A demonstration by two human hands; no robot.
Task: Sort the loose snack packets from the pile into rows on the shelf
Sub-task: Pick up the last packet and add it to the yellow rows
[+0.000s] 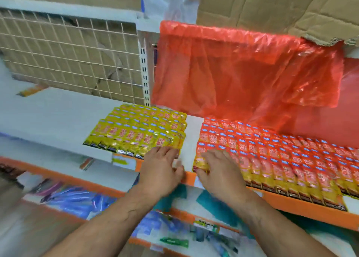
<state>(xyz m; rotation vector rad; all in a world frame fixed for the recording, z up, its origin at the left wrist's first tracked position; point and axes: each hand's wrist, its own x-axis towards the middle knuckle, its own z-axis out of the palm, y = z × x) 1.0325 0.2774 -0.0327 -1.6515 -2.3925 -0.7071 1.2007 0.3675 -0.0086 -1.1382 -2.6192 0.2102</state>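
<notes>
yellow packets (139,132); red-orange packets (272,151); translucent red bag (242,72); orange shelf edge (303,204); brown cardboard (272,5)

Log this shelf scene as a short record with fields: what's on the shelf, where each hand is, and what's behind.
Left block: yellow foil snack packets in overlapping rows on the white shelf
Right block: red foil snack packets in longer rows
Gap: bare strip of shelf between the blocks
Left hand: flat, fingers on the front edge of the yellow block
Right hand: palm down on the front left corner of the red block
Behind: translucent red plastic bag, white wire grid panel
</notes>
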